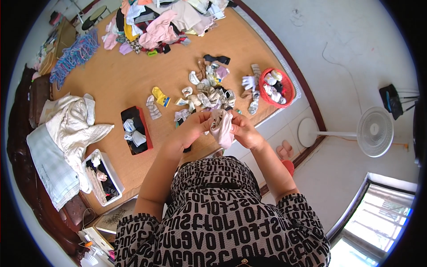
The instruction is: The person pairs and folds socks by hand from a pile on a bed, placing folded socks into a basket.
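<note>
Between my two hands, in front of my chest, is a pale pink and whitish sock (222, 129), bunched at the top. My left hand (197, 127) pinches its left side, and my right hand (246, 132) grips its right side. Just beyond lies a loose heap of socks (213, 95), mostly white and grey, partly hidden by my hands. A yellow sock (160, 96) and a striped grey sock (153, 107) lie left of the heap. To the right, a red basket (291, 91) contains several rolled socks, with a few more socks (253, 104) beside it.
On the left stand a black and red box (148, 133) with socks and a white bin (116, 178) with clothing. Crumpled cream bedding (71, 127) lies past them. A big clothes pile (164, 29) and blue hangers (75, 58) are farther back. A white fan (375, 131) stands right.
</note>
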The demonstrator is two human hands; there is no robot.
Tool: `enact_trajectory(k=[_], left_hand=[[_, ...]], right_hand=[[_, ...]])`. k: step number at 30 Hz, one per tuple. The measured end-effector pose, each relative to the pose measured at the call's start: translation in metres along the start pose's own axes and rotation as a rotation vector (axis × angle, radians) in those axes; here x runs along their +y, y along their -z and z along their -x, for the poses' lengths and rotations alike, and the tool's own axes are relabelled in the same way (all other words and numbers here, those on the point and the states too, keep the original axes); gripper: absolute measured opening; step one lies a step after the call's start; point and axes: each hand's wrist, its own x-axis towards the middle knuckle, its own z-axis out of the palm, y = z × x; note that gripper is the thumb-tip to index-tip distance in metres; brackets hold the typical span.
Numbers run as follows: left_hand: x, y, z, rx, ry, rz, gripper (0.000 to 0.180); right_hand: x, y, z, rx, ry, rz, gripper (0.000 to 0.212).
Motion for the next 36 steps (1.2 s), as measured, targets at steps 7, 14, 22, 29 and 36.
enact_trajectory(k=[7, 14, 22, 29, 36], left_hand=[[0.002, -0.029, 0.002, 0.371, -0.155, -0.455, 0.018], [0.005, -0.029, -0.009, 0.050, -0.146, 0.470, 0.030], [-0.012, -0.032, -0.034, 0.785, -0.320, -0.580, 0.016], [-0.021, -0.032, -0.044, 0.816, -0.271, -0.509, 0.011], [-0.029, -0.036, -0.043, 0.634, -0.178, -0.415, 0.016]], right_hand=[[-0.020, -0.012, 0.000, 0.047, -0.146, 0.227, 0.048], [-0.021, 0.013, 0.001, 0.192, -0.003, 0.179, 0.040], [0.022, -0.007, -0.025, 0.615, 0.479, 1.475, 0.028], [0.034, -0.002, -0.039, 0.819, 0.554, 1.633, 0.028], [0.049, 0.016, -0.047, 1.095, 0.089, 0.993, 0.024]])
